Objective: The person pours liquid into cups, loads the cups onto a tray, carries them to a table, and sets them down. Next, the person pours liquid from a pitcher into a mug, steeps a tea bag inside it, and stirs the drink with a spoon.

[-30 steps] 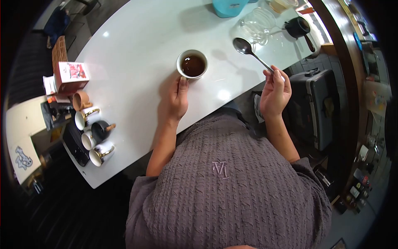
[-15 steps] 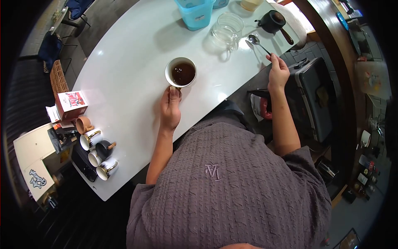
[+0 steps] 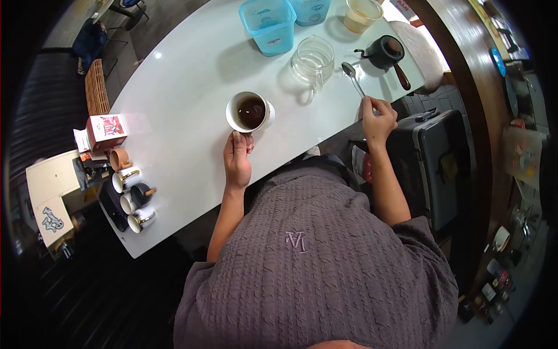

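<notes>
My left hand (image 3: 238,163) grips the handle of a white cup (image 3: 268,114) that holds dark brown liquid and leans a little toward me. At the table's near right edge, my right hand (image 3: 379,121) pinches the handle end of a metal spoon (image 3: 354,78). The spoon's bowl is over the white table, between a clear glass jug (image 3: 314,61) and a black long-spouted pot (image 3: 385,52) with a brown handle. Whether the bowl touches the tabletop, I cannot tell.
Two blue plastic containers (image 3: 273,38) and a cup of pale liquid (image 3: 360,16) are at the far side of the table (image 3: 186,87). Several mugs (image 3: 125,179) and a red and white box (image 3: 107,131) line the left end. A grey case (image 3: 442,168) stands right of the table.
The view has shifted, showing more of the table's far side. The cup has tipped slightly toward me. My right hand has brought the spoon down near the table, beside the jug and pot.
</notes>
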The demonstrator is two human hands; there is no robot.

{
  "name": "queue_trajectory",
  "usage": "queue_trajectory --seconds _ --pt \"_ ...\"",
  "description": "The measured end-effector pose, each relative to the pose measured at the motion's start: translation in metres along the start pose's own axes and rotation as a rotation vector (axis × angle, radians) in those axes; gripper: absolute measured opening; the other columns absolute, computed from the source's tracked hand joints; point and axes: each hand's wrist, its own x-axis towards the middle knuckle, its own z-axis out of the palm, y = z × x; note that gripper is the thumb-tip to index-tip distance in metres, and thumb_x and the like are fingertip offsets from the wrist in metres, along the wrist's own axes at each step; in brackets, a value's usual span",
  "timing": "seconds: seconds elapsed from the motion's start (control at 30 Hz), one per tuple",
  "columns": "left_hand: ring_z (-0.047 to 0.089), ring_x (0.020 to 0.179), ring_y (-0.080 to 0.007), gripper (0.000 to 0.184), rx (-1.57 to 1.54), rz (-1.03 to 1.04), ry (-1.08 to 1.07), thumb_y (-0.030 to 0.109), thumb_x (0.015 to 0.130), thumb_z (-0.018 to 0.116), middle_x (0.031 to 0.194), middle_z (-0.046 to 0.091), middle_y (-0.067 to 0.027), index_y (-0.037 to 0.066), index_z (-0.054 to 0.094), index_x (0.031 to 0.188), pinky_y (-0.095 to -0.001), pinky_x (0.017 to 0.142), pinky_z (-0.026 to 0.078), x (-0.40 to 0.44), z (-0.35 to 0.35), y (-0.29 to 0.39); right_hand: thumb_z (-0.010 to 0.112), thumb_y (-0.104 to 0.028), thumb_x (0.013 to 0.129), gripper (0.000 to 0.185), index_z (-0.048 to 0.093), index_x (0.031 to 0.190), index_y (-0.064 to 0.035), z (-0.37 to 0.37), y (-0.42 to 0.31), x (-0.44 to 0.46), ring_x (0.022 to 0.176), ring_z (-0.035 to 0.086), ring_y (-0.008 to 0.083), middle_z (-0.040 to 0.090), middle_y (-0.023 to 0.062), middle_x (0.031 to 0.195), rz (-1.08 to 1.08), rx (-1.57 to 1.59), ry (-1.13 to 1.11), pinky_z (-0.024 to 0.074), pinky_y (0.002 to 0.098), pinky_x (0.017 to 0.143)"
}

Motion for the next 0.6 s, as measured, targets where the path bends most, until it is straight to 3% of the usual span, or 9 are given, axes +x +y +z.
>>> queue_trajectory --seconds 0.2,0.53,0.6 --pt "0.036 0.067 -0.0084 0.035 0.071 -0.011 0.128 0.032 0.103 0.035 0.073 0.041 0.0018 0.007 0.043 0.081 -0.0234 0.063 0.032 -0.001 0.001 -0.02 0.072 -0.028 0.077 0.014 0.075 0.086 -0.0178 -0.01 0.001 0.011 0.094 0.055 0.0184 0.065 -0.0038 0.087 -0.29 -0.182 -0.036 0.0319 0.0386 0.081" --pt "0.033 0.064 -0.0072 0.038 0.061 -0.007 0.225 0.033 0.103 0.037 0.069 0.039 0.0029 0.008 0.043 0.075 -0.0225 0.06 0.03 0.003 -0.01 -0.024 0.072 -0.027 0.079 0.014 0.075 0.088 -0.0173 -0.01 0.0 0.012 0.089 0.056 0.0157 0.064 -0.0046 0.086 -0.37 -0.166 -0.058 0.0313 0.0358 0.079" --pt "0.033 0.064 -0.007 0.038 0.054 -0.001 0.214 0.033 0.103 0.037 0.069 0.039 0.0033 0.009 0.043 0.074 -0.0225 0.06 0.029 0.006 -0.016 -0.025 0.074 -0.019 0.076 0.013 0.074 0.088 -0.0147 -0.011 -0.009 0.008 0.083 0.057 0.0161 0.064 -0.0032 0.083 -0.48 -0.154 0.015 0.0333 0.0341 0.077"
